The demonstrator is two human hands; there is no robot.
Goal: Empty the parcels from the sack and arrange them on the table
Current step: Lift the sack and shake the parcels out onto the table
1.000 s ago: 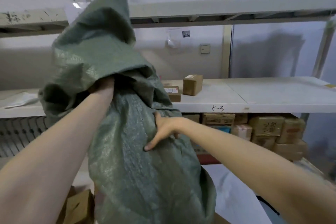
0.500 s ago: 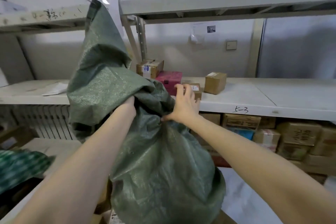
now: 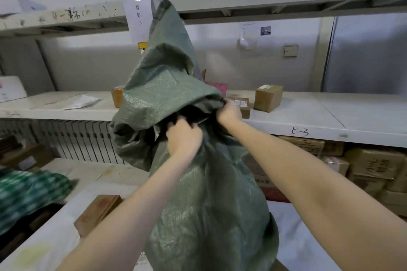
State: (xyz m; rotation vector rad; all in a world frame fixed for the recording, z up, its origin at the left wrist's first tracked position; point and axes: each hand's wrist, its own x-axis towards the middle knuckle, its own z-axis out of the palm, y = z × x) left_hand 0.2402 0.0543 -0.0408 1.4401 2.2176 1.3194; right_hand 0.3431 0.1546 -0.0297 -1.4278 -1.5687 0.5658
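At lower centre the sack [image 3: 204, 204] rose beside my bench [image 3: 55, 242]; mid-frame, my left hand [image 3: 184, 136] and right hand [image 3: 229, 112] clenched fingers on its folded mouth, probably to spread it. Beyond, right of centre, parcels [image 3: 267, 98] sat on the shelf [image 3: 330, 116].

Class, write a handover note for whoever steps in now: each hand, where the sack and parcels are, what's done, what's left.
Left hand grips the green sack at its mouth; right hand grips the sack's rim.
Sack is upright, contents hidden.
A brown box and a labelled flat box sit on the shelf behind.
Done: mouth opened.
Left: take parcels out, arrange them.
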